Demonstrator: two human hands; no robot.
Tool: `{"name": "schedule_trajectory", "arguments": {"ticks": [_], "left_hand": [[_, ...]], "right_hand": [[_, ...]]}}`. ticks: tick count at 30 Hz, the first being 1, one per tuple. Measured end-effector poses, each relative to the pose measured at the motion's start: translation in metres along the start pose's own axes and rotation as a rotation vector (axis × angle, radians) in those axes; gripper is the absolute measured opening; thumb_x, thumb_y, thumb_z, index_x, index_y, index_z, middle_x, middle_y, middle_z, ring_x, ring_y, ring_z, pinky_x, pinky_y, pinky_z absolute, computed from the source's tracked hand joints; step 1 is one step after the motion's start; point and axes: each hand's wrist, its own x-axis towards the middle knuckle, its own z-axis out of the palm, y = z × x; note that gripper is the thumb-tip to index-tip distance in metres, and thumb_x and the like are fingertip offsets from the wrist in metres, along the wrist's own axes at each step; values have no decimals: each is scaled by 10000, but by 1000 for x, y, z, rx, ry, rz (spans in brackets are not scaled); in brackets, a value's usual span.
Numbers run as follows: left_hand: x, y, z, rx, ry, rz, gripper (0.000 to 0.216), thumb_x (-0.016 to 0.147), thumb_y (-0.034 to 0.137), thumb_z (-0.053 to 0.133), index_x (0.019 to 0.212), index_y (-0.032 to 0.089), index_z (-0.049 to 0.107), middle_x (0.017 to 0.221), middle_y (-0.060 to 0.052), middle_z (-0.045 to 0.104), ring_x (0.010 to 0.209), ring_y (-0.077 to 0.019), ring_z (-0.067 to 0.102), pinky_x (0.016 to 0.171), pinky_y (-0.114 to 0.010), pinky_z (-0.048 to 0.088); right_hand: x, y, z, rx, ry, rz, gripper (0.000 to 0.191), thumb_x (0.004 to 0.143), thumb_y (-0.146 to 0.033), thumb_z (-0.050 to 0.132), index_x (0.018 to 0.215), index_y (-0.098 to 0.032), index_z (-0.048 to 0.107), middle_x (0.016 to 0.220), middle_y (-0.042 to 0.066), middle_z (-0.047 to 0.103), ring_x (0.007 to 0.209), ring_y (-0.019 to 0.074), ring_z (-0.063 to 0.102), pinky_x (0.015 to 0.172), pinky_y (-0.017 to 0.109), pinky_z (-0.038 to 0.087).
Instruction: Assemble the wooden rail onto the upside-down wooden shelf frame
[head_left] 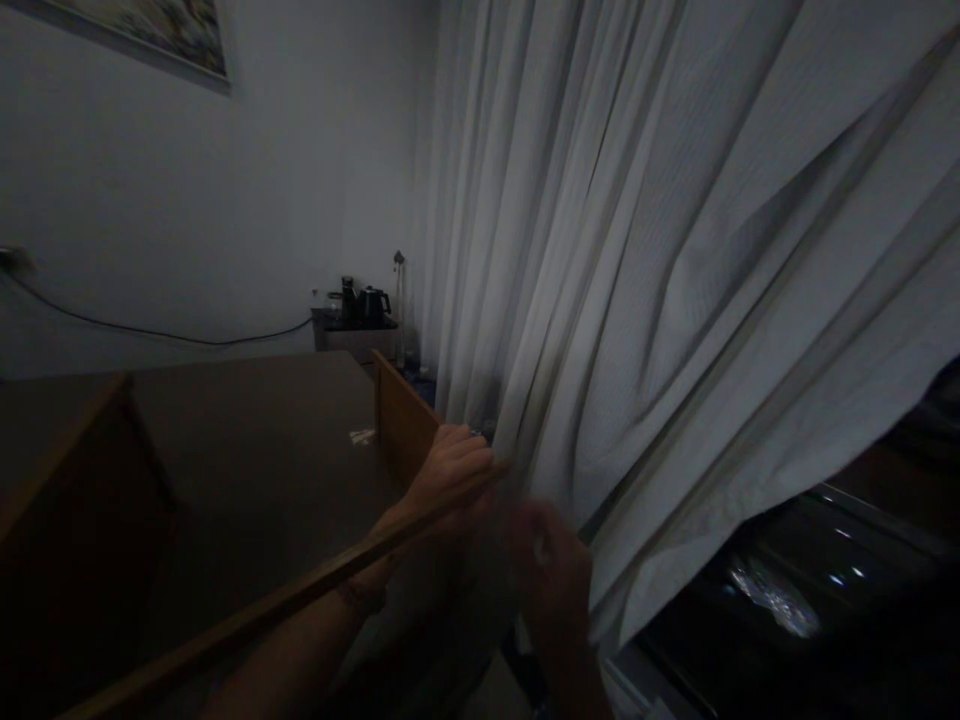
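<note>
A brown wooden frame with upright board sides stands on a dark brown flat surface. One side board is at the left, another farther off near the curtain. A long narrow wooden edge runs from the lower left up to my left hand. The fingers of that hand are closed over the wood at its right end. Low and just to the right, my right hand is blurred, its fingers curled. A small pale spot shows between them, too smeared to name.
A long white curtain hangs close on the right, its hem beside my right hand. White scraps lie on the brown surface. At the back, a black kettle stands on a small cabinet. A black cable droops along the wall.
</note>
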Motion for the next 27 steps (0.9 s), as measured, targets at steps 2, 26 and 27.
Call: {"name": "schedule_trajectory", "arguments": {"ticks": [2, 26, 27], "left_hand": [[0, 1, -1, 10, -6, -3, 236, 826, 346, 379, 638, 205, 401, 608, -11, 460, 631, -174, 410, 624, -356, 292], [-1, 0, 0, 20, -7, -16, 224, 831, 315, 389, 641, 202, 423, 611, -7, 459, 644, -172, 415, 643, -356, 295], [-1, 0, 0, 20, -12, -21, 226, 834, 316, 389, 641, 202, 424, 611, -6, 459, 646, -172, 417, 645, -356, 297]], "right_hand": [[3, 2, -2, -141, 72, -188, 284, 958, -329, 487, 727, -199, 588, 548, -23, 589, 495, 126, 542, 528, 240, 389], [28, 27, -11, -81, -115, -472, 220, 980, -260, 458, 803, -209, 579, 682, 1, 635, 653, 152, 531, 675, 295, 363], [27, 27, -10, -12, -138, -375, 254, 976, -317, 467, 775, -207, 577, 668, -1, 619, 651, 150, 530, 661, 288, 365]]}}
